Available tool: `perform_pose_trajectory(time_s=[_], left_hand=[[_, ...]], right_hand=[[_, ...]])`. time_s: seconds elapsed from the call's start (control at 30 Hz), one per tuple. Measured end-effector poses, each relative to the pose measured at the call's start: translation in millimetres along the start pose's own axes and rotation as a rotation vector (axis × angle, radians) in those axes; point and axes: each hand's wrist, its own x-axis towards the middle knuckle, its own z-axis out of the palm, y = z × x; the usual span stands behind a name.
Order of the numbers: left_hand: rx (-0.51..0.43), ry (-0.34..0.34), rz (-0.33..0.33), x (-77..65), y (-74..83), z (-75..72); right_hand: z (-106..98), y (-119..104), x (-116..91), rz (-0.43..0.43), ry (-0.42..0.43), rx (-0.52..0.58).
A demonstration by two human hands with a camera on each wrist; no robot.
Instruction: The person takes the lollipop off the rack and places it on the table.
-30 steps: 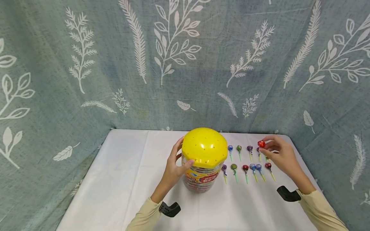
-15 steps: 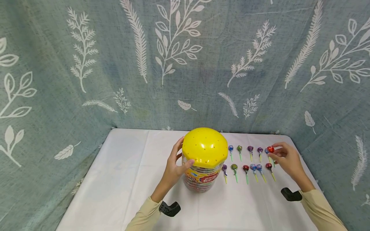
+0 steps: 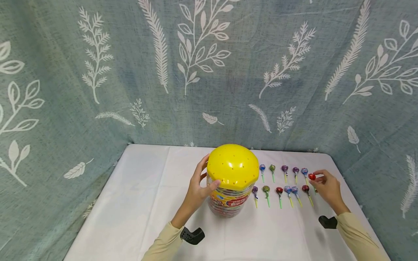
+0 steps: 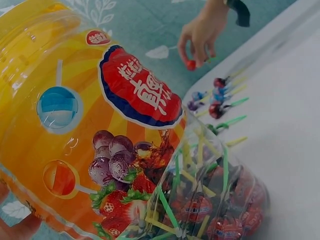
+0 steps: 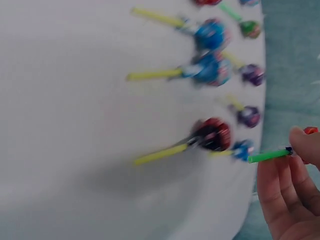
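Observation:
A clear plastic jar [image 3: 225,209] with a yellow lid [image 3: 232,166] stands on the table. My left hand [image 3: 197,190] grips its left side near the lid, thumb in front. Through the wall, in the left wrist view, several lollipops [image 4: 195,207] show inside, below an orange fruit label [image 4: 95,110]. Between thumb and fingers my right hand [image 3: 330,188] pinches a red lollipop [image 3: 311,176] by its head. Its green stick [image 5: 270,155] points away from the hand in the right wrist view. This lollipop is at the right end of the back row.
Right of the jar, lollipops lie in two rows, among them a blue one [image 3: 304,171] in the back row and a dark red one [image 3: 305,189] in front. A white cloth [image 3: 156,214] covers the table. Patterned curtain [image 3: 228,119] surrounds the back and sides.
My right hand has moved right and toward me with the red lollipop, past the blue one at the back row's right. The left hand stays on the jar.

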Motion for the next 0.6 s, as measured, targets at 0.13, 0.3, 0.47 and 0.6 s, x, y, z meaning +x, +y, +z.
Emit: perform_pose_trajectory(time_s=[0.13,0.3,0.47,0.6], left_hand=[[-0.006,-0.003,-0.005,-0.7,0.9,0.2],[-0.001,-0.006,-0.012,-0.9,1.3,-0.8],[0.003,-0.002,-0.013,-2.8,-0.1,-1.9],[-0.003,-0.009,-0.003,-3.5,-0.8,-1.7]], right_hand=[[8.2,23.2,5.1,0.024,0.001,-0.044],[17.5,44.0,8.3,0.078,-0.02,-0.114],[19.0,41.0,2.5,0.132,-0.055,-0.161],[20.2,37.2,-1.5,0.144,-0.058,-0.207]])
